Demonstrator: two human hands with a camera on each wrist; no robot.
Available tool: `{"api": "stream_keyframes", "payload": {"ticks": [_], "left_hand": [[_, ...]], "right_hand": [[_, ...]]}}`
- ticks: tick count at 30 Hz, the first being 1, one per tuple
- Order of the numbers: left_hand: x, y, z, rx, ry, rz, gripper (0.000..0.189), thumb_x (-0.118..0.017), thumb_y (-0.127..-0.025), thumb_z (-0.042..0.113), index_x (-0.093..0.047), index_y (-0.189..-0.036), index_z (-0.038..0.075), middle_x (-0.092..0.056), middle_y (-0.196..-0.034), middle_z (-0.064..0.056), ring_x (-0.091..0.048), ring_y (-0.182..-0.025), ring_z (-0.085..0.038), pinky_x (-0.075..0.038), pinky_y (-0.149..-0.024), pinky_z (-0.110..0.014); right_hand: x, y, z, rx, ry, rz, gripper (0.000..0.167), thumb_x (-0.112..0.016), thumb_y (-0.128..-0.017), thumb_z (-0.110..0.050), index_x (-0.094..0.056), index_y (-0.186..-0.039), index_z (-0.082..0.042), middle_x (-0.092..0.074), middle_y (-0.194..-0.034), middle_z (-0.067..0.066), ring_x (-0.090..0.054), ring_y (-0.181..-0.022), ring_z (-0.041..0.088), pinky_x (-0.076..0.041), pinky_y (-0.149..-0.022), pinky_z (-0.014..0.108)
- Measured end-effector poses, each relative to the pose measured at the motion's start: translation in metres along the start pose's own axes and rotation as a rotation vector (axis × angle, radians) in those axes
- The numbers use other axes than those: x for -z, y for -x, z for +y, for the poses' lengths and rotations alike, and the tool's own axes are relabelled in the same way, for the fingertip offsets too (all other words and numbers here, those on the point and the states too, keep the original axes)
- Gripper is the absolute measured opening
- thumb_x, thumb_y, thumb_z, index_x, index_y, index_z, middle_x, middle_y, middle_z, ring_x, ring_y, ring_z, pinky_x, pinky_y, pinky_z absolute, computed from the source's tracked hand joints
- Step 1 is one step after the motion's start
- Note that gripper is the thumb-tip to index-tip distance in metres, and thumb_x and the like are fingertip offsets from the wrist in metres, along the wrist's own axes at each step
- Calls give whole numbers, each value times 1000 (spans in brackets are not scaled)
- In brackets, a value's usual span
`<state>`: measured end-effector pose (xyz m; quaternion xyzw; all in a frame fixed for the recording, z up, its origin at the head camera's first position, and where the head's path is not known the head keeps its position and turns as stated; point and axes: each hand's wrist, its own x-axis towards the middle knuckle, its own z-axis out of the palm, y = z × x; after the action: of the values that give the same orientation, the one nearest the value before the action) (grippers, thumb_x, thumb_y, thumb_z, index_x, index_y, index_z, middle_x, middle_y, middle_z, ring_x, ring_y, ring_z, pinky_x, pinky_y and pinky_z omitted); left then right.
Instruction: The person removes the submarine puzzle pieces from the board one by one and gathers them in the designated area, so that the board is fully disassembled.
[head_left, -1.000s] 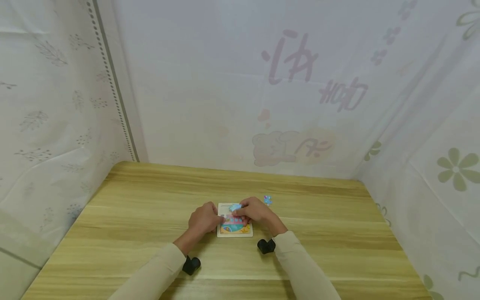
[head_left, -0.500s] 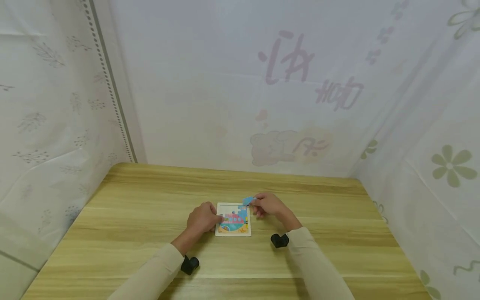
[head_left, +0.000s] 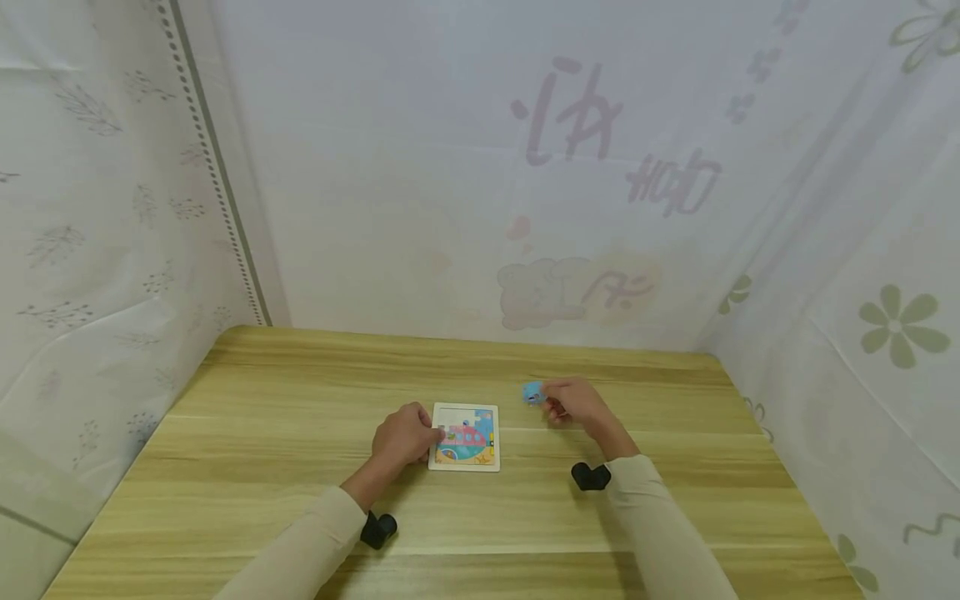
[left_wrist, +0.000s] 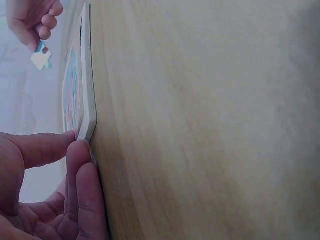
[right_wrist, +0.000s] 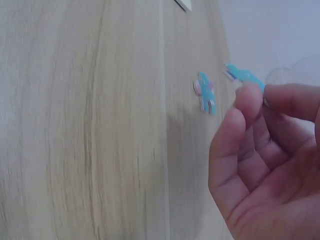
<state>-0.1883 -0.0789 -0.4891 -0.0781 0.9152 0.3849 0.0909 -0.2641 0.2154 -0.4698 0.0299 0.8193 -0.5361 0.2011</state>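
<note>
My left hand [head_left: 405,435] pinches the left edge of a square jigsaw puzzle board [head_left: 453,415] lying flat on the table. Pink, teal and blue pieces fill its lower part and right side, while its upper left shows a pale bare base. In the left wrist view, the thumb [left_wrist: 47,149] lies on the board's top and a finger against its edge. To the right of the board, my right hand [head_left: 577,402] holds a light blue puzzle piece [right_wrist: 246,76] raised between thumb and finger. Below it, another blue puzzle piece [right_wrist: 206,94] with pink spots rests on the table.
The wood-grain table [head_left: 337,367] runs back to a pale printed cloth [head_left: 390,208]. More patterned cloth [head_left: 840,400] hangs at the right. Black wrist cameras [head_left: 591,477] are worn at both sleeve cuffs.
My right hand has moved right, off the board, carrying the blue puzzle piece over to the loose piece on the table. The left hand keeps its hold on the board's edge.
</note>
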Motion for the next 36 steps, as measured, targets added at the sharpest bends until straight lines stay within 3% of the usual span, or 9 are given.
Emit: {"api": "stream_keyframes", "payload": {"ticks": [7,16,24,36], "left_hand": [[0,1,0,0,4,1,24,-75,-83,24,-57,-83,9,-58,-57,-1,-56,-48,-12,-39,-47,-26],[1,1,0,1,11,6,24,-76,-83,24,-56,-82,9,-59,-57,-1,-56,-48,-13,-39,-45,-25],[0,1,-1,-5,17,15,25,-76,-82,24,-56,-80,10,-58,-57,-1,-56,-47,-13,-39,-45,-26],[0,2,-1,-7,15,12,25,-76,-83,25,-56,-80,10,-59,-58,0,-56,-48,-13,-40,-45,-26]], "right_hand": [[14,1,8,-45,-91,113,30,-54,-98,-15,-60,-117,8,-63,-73,8,-55,-59,12,-50,-57,25],[19,-5,22,-95,-145,139,23,-54,-95,-11,-63,-96,10,-62,-64,3,-55,-50,9,-49,-48,20],[16,-4,23,-89,-154,175,22,-57,-93,-8,-64,-99,12,-63,-62,2,-56,-49,7,-49,-47,19],[14,-6,26,-117,-185,318,25,-59,-92,-6,-64,-106,14,-64,-61,3,-60,-49,8,-52,-48,21]]}}
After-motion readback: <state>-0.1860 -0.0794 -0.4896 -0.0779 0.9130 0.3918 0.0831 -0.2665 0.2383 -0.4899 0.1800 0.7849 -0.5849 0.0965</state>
